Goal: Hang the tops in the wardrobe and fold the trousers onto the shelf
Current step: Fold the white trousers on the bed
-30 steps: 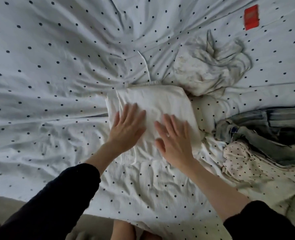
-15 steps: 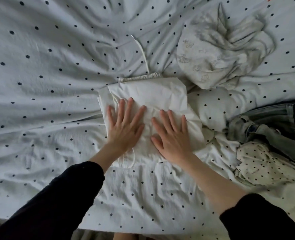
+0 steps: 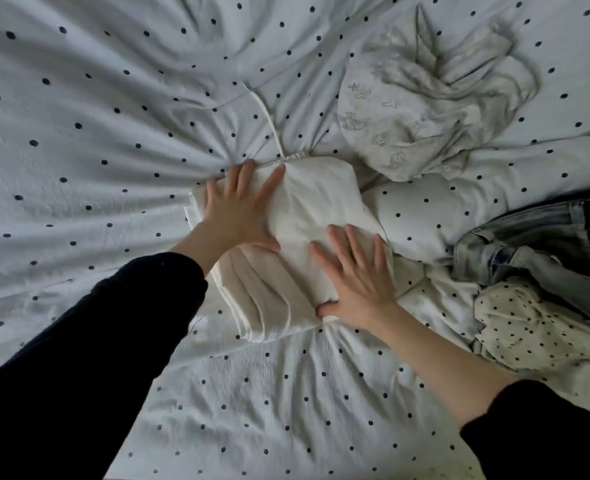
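Note:
Folded cream trousers with an elastic waistband and a white drawstring lie on the dotted bed cover in the middle of the head view. My left hand lies flat on their far left part, fingers spread and straight, near the waistband. My right hand presses flat on the near right part, its thumb at the bundle's near edge. Layered folds show between my hands at the front.
A crumpled pale printed top lies behind and to the right. Light blue jeans and a cream dotted garment are piled at the right. The white bed cover with dark dots spreads all around.
My left hand slid away from me to the waistband end; my right hand drew back to the near edge. The view came closer, and the cover bunched around the bundle.

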